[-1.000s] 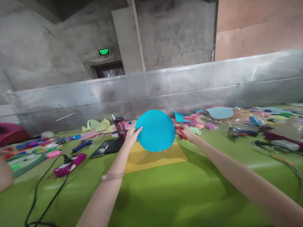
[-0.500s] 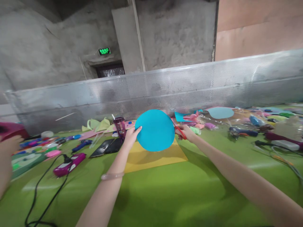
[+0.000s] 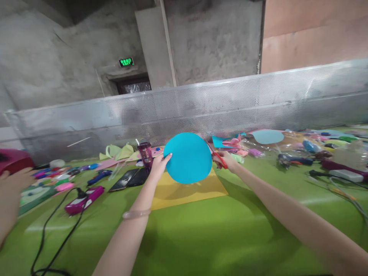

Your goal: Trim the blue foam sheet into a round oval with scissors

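A round sheet of blue paper (image 3: 188, 158) is held up in front of me, its left edge pinched between the thumb and fingers of my left hand (image 3: 161, 163). My right hand (image 3: 227, 161) is closed round the handles of red scissors (image 3: 220, 160), close to the disc's right edge. The thin blades point up and left along that edge; whether they touch the paper I cannot tell. Under the disc, a yellow sheet (image 3: 189, 195) lies on the green table, partly covered from sight.
Left of the yellow sheet are dark phones (image 3: 129, 179), a lidded cup (image 3: 145, 155) with a straw and a purple power strip (image 3: 84, 200) with a black cord. Another person's hand (image 3: 13, 188) is at far left. Glue guns, bagged clay and a perforated metal partition (image 3: 201, 103) stand beyond.
The scissor blades show more plainly, angled away up and left beside the disc. The other person's hand at far left has moved inward. My left hand keeps its hold.
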Demonstrator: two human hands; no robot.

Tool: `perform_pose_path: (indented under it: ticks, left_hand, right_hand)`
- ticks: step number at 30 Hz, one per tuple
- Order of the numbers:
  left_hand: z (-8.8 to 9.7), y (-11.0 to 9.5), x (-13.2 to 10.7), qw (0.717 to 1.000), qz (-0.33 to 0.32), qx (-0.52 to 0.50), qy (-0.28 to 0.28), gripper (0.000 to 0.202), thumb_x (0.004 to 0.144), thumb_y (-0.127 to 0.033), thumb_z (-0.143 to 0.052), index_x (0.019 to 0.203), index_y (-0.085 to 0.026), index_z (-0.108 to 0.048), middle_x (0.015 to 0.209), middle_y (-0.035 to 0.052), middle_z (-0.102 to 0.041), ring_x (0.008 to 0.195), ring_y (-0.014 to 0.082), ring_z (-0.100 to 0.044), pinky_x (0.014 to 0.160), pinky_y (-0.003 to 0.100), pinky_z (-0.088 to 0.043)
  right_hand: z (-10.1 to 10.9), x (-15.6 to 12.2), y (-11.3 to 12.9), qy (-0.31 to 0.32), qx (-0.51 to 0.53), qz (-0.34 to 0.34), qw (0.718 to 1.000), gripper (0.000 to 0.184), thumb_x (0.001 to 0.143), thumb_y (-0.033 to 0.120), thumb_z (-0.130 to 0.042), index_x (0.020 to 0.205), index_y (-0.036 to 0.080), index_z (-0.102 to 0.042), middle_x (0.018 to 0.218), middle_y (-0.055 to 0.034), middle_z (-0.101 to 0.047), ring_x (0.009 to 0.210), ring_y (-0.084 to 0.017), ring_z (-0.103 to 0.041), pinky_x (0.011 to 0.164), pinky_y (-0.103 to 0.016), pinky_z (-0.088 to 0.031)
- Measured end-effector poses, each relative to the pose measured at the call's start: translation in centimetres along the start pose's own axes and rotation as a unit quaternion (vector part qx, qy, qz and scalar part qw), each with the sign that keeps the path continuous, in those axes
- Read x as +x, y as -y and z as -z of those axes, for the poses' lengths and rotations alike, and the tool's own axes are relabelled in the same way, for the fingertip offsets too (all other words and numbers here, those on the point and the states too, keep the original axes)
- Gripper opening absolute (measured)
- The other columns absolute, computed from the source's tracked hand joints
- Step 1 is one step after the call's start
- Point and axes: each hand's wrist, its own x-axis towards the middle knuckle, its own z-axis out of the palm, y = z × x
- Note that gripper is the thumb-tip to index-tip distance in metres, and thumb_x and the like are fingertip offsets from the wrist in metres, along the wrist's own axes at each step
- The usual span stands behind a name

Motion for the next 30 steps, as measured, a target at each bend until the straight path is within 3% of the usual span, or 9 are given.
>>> perform_pose_path:
  ticks: [8, 30]
  left_hand:
    - [0.1, -0.1, 0.0, 1.000, 0.006, 0.004, 0.004, 0.048, 0.061, -0.055, -0.061, 0.087, -0.015, -0.067, 0.091, 0.0082, -0.068, 0.087, 0.0259, -0.060, 0.074, 0.034, -0.046]
    - [0.1, 0.1, 0.1, 1.000, 0.014, 0.022, 0.017, 0.047, 0.061, -0.056, -0.061, 0.082, -0.014, -0.067, 0.084, 0.0080, -0.069, 0.082, 0.0255, -0.061, 0.069, 0.032, -0.046]
  right_hand:
    - [-0.1, -0.4, 0.5, 0.004, 0.007, -0.010, 1.000, 0.012, 0.067, 0.027, -0.051, 0.070, 0.016, -0.053, 0.043, 0.0044, -0.044, 0.039, -0.008, -0.043, 0.039, -0.020, -0.033]
    - [0.0, -1.2, 1.8, 0.038, 0.004, 0.004, 0.999, 0.014, 0.064, 0.022, -0.048, 0.052, 0.018, -0.043, 0.038, 0.0033, -0.044, 0.037, -0.009, -0.039, 0.042, -0.022, -0.034]
